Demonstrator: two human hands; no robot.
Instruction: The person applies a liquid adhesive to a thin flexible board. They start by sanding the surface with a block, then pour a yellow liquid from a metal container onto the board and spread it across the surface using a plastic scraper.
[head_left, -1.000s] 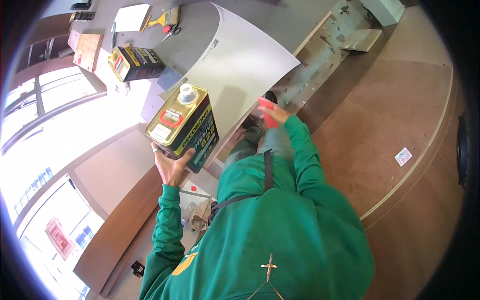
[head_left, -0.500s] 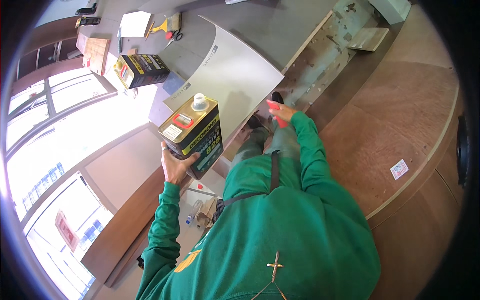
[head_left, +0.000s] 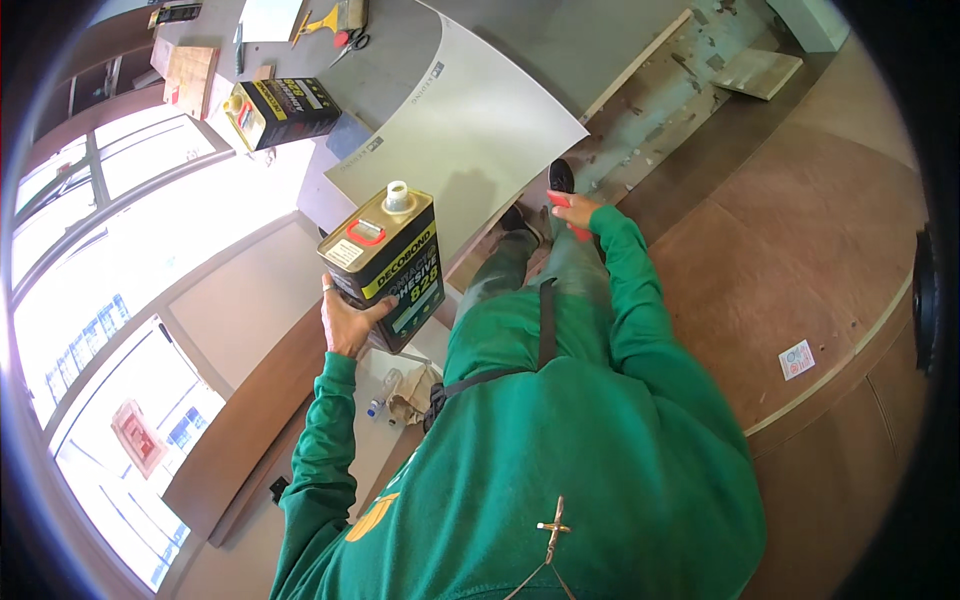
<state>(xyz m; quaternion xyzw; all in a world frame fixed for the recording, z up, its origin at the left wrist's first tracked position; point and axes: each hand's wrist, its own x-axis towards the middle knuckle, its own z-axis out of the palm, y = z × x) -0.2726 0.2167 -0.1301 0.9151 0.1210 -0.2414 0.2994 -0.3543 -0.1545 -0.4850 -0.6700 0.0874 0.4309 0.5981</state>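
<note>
My left hand (head_left: 348, 318) grips a black and yellow adhesive can (head_left: 405, 285) by its lower side, with the thumb across the front. The can is roughly upright, its gold top bearing a white neck (head_left: 398, 198) and a red carrying handle (head_left: 367, 232). My right hand (head_left: 578, 212) is closed around a red handheld piece (head_left: 560, 200) above my legs, and the fingers hide its shape. Behind the can, a curved pale sheet (head_left: 460, 130) lies on the grey work surface.
A second adhesive can (head_left: 290, 112) lies tilted in view beyond the sheet, near scissors (head_left: 354, 41), a yellow-handled brush (head_left: 340, 18) and a wooden block (head_left: 190, 80). A brown curved panel (head_left: 780, 270) spans the right. At left below are a clear bottle (head_left: 383, 393) and crumpled paper (head_left: 415, 393).
The view has shifted slightly. My right hand has turned, so less of the red piece shows. A small red spot below the held can no longer shows. The left hand keeps its grip.
</note>
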